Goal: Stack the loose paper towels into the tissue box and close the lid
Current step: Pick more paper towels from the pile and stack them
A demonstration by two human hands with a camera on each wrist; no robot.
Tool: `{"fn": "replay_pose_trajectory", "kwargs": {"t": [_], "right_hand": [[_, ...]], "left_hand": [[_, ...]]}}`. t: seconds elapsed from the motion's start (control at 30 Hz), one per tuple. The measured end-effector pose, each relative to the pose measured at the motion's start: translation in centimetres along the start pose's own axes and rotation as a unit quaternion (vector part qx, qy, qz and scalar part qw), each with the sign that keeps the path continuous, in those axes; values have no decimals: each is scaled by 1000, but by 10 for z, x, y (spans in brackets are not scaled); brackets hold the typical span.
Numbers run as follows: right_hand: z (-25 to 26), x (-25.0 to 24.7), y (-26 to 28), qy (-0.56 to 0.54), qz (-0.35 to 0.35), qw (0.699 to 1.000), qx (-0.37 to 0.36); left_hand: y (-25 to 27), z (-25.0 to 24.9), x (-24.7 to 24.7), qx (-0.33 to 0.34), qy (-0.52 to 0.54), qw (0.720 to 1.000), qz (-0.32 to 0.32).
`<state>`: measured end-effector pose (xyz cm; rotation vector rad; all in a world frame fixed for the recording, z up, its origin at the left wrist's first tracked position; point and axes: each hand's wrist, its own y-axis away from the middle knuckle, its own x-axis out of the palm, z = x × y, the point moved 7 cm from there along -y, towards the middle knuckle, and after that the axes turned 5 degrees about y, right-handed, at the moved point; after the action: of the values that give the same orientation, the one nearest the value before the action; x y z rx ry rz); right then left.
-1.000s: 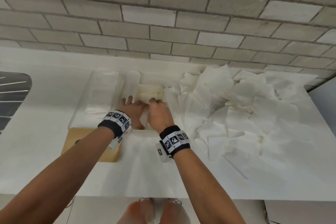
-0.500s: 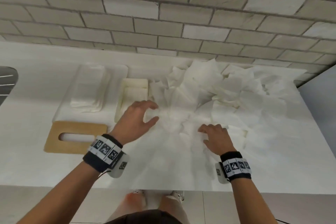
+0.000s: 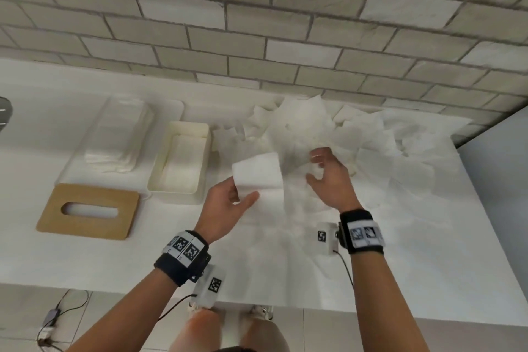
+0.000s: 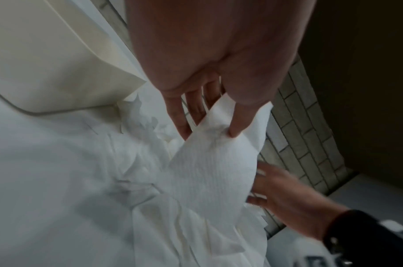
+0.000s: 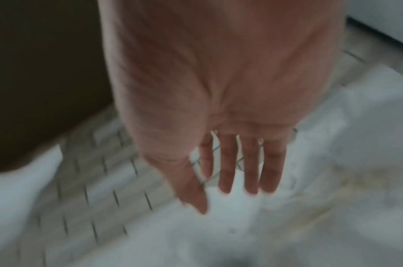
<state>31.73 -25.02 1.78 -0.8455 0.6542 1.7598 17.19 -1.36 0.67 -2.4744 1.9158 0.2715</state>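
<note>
My left hand pinches a white paper towel between thumb and fingers and holds it above the counter; the left wrist view shows the same towel hanging from my fingertips. To its right my right hand hovers over the pile of loose paper towels, fingers spread and holding nothing. The cream tissue box stands open to the left of my left hand, with flat towels inside. Its wooden lid with an oval slot lies flat on the counter in front left.
A clear plastic pack of folded towels lies left of the box. The white counter ends at a brick wall behind and at its front edge near my legs. A metal sink edge shows at far left.
Both hands left the tissue box and moved right to the loose pile. My left hand has picked one towel up off the counter; my right hand has lifted from the pile.
</note>
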Motion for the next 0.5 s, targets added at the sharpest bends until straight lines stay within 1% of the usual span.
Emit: {"fn": "replay_pose_trajectory", "kwargs": {"t": [0.03, 0.07, 0.1, 0.13, 0.2, 0.27, 0.33, 0.37, 0.43, 0.5], "right_hand": [[-14, 6, -11, 128, 2, 992, 9], [-24, 15, -20, 214, 16, 977, 12], [-31, 25, -27, 255, 32, 966, 4], [-37, 34, -33, 272, 44, 961, -5], [-40, 40, -40, 273, 58, 960, -10], [-32, 33, -45, 214, 23, 976, -7], [-13, 15, -47, 95, -42, 995, 0], [-2, 6, -46, 42, -74, 996, 0], [26, -11, -41, -24, -132, 991, -15], [50, -21, -37, -80, -166, 983, -23]], "left_hand": [[1, -1, -4, -2, -2, 1000, -4], [2, -2, -9, -5, -8, 1000, -7], [3, -3, -15, -6, -16, 1000, -14], [4, -3, -23, -10, -25, 999, -21], [3, -6, -41, -14, -47, 998, -28], [-1, -17, -66, -4, -59, 997, -43], [-11, -33, -96, 7, -53, 996, -68], [-17, -42, -112, 11, -48, 996, -76], [-33, -55, -137, 11, -36, 997, -70], [-53, -56, -157, 2, -15, 998, -61]]}}
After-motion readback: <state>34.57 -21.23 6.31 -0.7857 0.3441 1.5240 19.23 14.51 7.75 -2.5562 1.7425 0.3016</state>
